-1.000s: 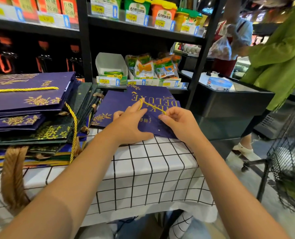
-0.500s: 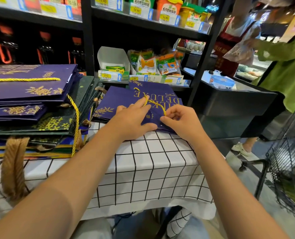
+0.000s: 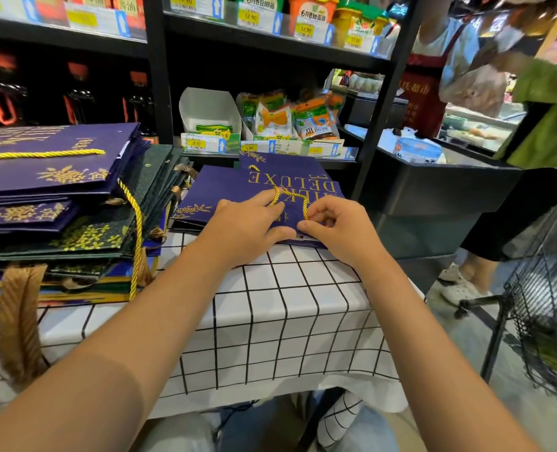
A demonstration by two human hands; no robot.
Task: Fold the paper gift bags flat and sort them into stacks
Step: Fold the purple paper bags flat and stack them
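- A white tablecloth with black grid lines (image 3: 270, 321) covered the table.
- A tall stack of flat purple and green paper bags (image 3: 58, 203) sat on its left side.
- A flat purple paper bag with gold letters (image 3: 231, 187) lay at the far edge.
- The left hand (image 3: 247, 226) pressed on it, fingers nearly straight, pointer touching the yellow rope handle (image 3: 290, 199).
- The right hand (image 3: 335, 230) pinched the rope's end.

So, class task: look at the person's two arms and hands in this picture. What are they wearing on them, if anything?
Nothing shows on them. The left hand and right hand are bare, with no gloves, rings, watch or bracelet visible. Both forearms are bare as far as the frame shows; no sleeve is in view.
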